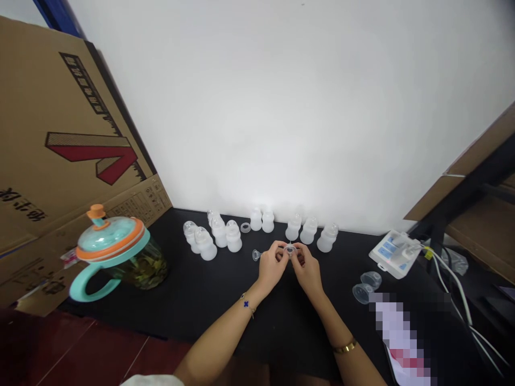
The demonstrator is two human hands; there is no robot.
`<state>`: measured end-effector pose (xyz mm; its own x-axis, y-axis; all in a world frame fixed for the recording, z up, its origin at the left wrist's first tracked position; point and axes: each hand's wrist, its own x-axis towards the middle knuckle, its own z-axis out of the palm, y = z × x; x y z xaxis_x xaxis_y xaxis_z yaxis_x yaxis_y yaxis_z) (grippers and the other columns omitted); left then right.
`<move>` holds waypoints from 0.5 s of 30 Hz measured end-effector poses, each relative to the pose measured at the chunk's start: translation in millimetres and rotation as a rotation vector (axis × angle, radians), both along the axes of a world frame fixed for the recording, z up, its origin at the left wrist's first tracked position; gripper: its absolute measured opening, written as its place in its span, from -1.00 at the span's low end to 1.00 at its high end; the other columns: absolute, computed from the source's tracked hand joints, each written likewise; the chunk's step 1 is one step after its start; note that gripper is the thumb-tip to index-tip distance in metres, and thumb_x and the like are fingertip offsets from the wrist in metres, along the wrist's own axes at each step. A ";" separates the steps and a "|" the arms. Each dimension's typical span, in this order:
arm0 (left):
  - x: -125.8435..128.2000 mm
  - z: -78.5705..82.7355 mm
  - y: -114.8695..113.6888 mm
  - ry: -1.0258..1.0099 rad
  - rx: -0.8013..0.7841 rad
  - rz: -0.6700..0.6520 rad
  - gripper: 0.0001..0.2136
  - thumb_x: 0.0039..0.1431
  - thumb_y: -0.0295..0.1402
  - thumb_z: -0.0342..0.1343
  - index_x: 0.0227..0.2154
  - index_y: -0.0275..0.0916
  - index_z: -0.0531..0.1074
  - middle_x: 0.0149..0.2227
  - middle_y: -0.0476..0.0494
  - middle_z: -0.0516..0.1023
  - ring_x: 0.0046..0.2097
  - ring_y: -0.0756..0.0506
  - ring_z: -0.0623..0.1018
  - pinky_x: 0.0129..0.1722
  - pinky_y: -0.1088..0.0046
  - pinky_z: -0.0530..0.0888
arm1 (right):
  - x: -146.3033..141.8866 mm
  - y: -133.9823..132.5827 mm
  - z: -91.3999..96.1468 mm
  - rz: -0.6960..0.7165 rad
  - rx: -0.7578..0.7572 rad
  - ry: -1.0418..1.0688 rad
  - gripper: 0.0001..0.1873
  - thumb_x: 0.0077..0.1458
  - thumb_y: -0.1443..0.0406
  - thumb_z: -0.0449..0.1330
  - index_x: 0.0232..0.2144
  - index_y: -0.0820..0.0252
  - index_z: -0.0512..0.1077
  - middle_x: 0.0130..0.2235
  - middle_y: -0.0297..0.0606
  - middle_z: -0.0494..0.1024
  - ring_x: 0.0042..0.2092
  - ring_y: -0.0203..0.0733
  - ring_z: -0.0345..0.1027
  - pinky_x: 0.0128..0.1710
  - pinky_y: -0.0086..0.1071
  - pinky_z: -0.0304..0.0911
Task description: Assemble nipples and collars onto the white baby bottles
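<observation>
Between my left hand (272, 262) and my right hand (306, 268) is a whitish bottle collar ring (290, 249), pinched by the fingertips of both. Whether a teat sits inside the ring is too small to tell. Just left of my left hand a clear silicone teat (256, 255) lies on the black table. Another collar ring (245, 228) lies farther back. Small white baby bottles stand beyond my hands: a left group (206, 245), a middle pair (267, 221) without visible tops, and a right group (309, 231) with clear tops.
Two clear bottle caps (363, 292) lie to the right, near a white power strip (396, 253) with cables. A pixelated flat object (406, 343) is at the lower right. A large tea jug (139, 262) stands left, before a cardboard box (60, 134). A white wall (281, 107) rises behind.
</observation>
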<state>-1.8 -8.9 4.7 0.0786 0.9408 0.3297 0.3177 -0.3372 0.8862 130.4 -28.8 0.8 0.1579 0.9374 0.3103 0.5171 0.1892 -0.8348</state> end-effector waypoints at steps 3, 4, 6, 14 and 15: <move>0.2 -0.7 0.3 -0.003 -0.008 -0.002 -0.86 0.24 -0.26 0.07 -0.23 -0.18 0.45 -0.47 0.02 0.58 -0.49 0.01 0.48 -0.44 0.55 0.32 | 0.4 0.4 -0.5 -0.004 -0.003 0.003 -0.62 0.24 0.00 0.06 -0.11 0.13 0.43 -0.30 -0.23 0.63 -0.42 -0.19 0.43 -0.44 -0.39 0.26; 0.3 -0.8 0.3 -0.005 -0.012 -0.003 -0.86 0.24 -0.26 0.07 -0.23 -0.18 0.45 -0.47 0.02 0.58 -0.49 0.01 0.48 -0.44 0.55 0.32 | 0.4 0.5 -0.6 -0.004 -0.004 0.005 -0.62 0.24 0.00 0.07 -0.11 0.13 0.42 -0.30 -0.23 0.63 -0.43 -0.19 0.43 -0.44 -0.39 0.25; 0.5 -0.7 0.2 -0.009 -0.016 -0.005 -0.86 0.25 -0.26 0.06 -0.23 -0.18 0.45 -0.46 0.02 0.58 -0.50 0.02 0.47 -0.44 0.56 0.32 | 0.5 0.3 -0.6 -0.001 -0.002 0.013 -0.61 0.24 0.00 0.07 -0.11 0.13 0.43 -0.31 -0.23 0.63 -0.43 -0.19 0.43 -0.44 -0.40 0.25; 0.8 0.5 -0.7 0.003 0.002 0.000 -0.88 0.24 -0.29 0.06 -0.24 -0.17 0.45 -0.47 0.03 0.58 -0.51 0.02 0.47 -0.43 0.55 0.32 | 1.1 -1.4 2.1 -0.003 0.002 0.032 -0.62 0.23 -0.01 0.08 -0.14 0.12 0.44 -0.32 -0.24 0.63 -0.42 -0.19 0.43 -0.44 -0.40 0.24; 0.8 0.6 -0.7 0.006 0.004 -0.001 -0.88 0.24 -0.29 0.06 -0.23 -0.17 0.45 -0.47 0.03 0.58 -0.51 0.02 0.47 -0.43 0.55 0.32 | 1.1 -1.4 2.2 -0.007 0.004 0.027 -0.62 0.23 -0.02 0.09 -0.14 0.12 0.44 -0.32 -0.24 0.63 -0.43 -0.19 0.42 -0.45 -0.40 0.24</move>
